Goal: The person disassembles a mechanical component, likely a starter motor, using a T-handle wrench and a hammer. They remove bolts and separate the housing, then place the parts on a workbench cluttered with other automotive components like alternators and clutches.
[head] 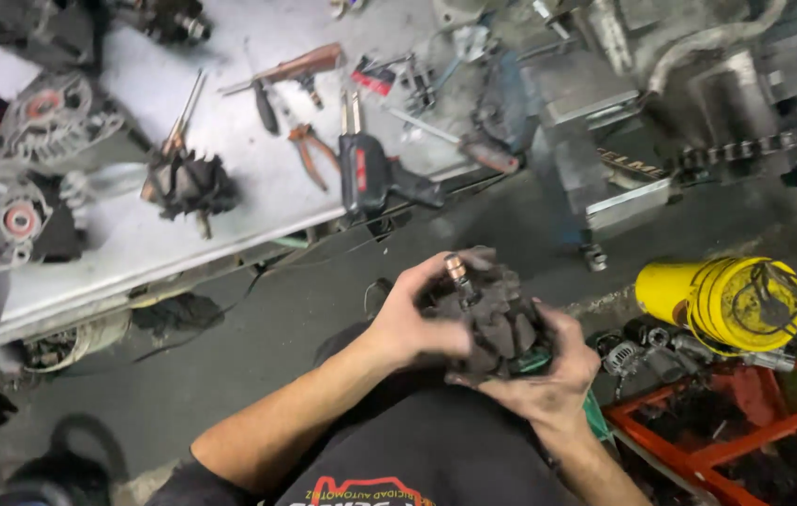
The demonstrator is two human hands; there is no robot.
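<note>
Both my hands hold a dark, greasy alternator rotor over my lap, its copper-ringed shaft end pointing up and to the left. My left hand wraps its near side, fingers curled over the claw poles. My right hand, smeared with grime, cups it from below and behind. A second similar rotor lies on the grey workbench at upper left.
The bench carries alternator housings, pliers, a screwdriver, a black soldering gun and other tools. A yellow cylinder and small parts sit on an orange rack at right. A metal machine stands upper right.
</note>
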